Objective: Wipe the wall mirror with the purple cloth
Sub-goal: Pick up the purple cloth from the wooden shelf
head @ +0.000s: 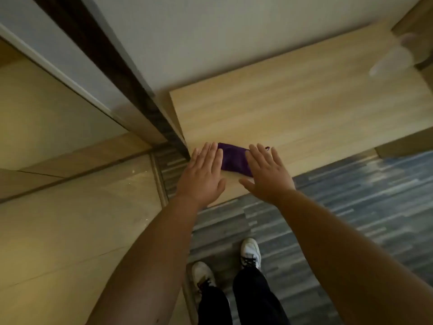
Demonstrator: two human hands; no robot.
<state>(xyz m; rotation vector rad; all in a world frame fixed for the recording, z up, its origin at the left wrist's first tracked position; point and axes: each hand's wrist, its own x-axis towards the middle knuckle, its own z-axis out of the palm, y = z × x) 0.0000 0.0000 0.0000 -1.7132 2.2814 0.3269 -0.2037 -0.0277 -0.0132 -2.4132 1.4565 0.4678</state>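
Observation:
The purple cloth (233, 159) lies crumpled near the front left corner of a light wooden shelf (293, 113). My left hand (202, 174) hovers flat just left of the cloth, fingers spread, holding nothing. Just right of the cloth is my right hand (266, 173), also flat and spread, its fingertips over the cloth's right end. The wall mirror (58, 137) fills the left side of the view, bounded by a dark frame (131, 87), and reflects wood panels and floor.
A blurred, pale translucent object (396, 55) sits at the far right of the shelf. A white wall (210, 31) rises behind it. Grey striped flooring (351, 195) lies below, with my white shoes (250, 253) and dark trousers on it.

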